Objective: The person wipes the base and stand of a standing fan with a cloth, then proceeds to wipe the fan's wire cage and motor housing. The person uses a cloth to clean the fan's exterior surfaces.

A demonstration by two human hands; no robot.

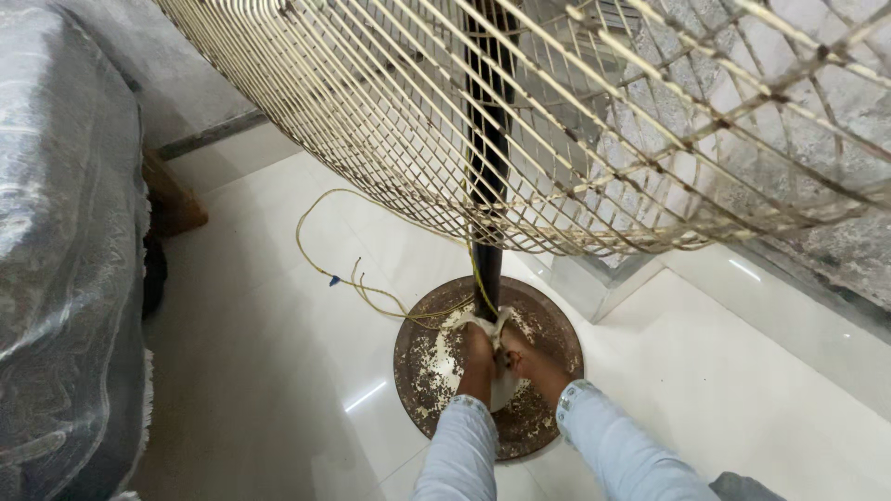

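The floor was laid in large glossy white tiles that threw back soft streaks of light, and a grey speckled stone wall rose along the right side above a pale raised ledge. On the left stood a bulky piece of furniture wrapped in clear, crinkled plastic sheeting, with a brown wooden leg showing at its far end. Behind it ran a plain grey wall with a dark strip along its foot.
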